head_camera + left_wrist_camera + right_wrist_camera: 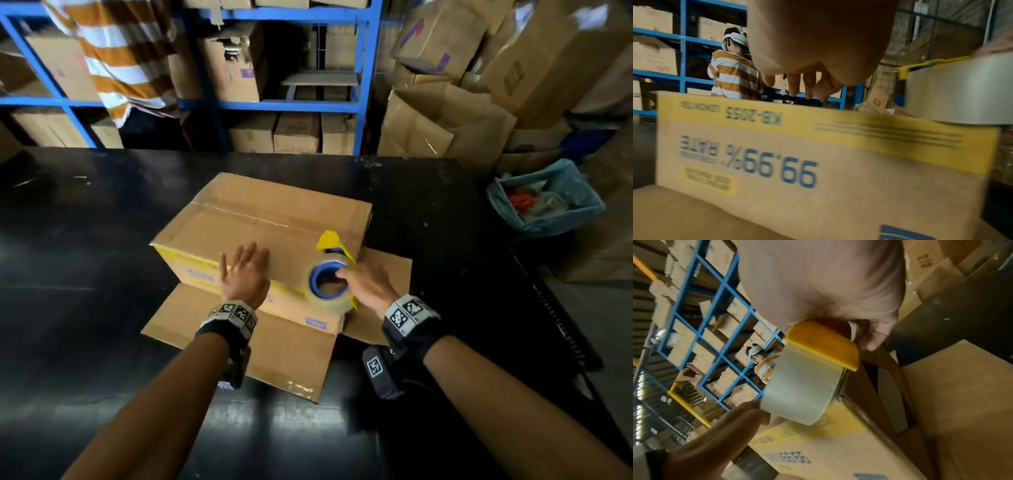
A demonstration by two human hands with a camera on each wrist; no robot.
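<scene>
A cardboard box (260, 219) with a yellow band and upside-down blue print stands on the black table (85, 274), its lower flaps (287, 356) spread flat under it. My left hand (245, 270) is spread open over the box top near its front edge; whether it touches the top I cannot tell. My right hand (363, 282) grips a roll of clear tape (329, 281) with a blue core in a yellow dispenser (330, 240), held at the box's front right top edge. In the right wrist view the tape roll (803, 386) rests against the box edge (838, 451).
A bin lined with a blue bag (548, 202) stands right of the table. Blue shelving (363, 102) full of cartons runs behind the table, where a person in an orange and white striped shirt (120, 58) stands. More cartons (479, 102) are stacked at the back right.
</scene>
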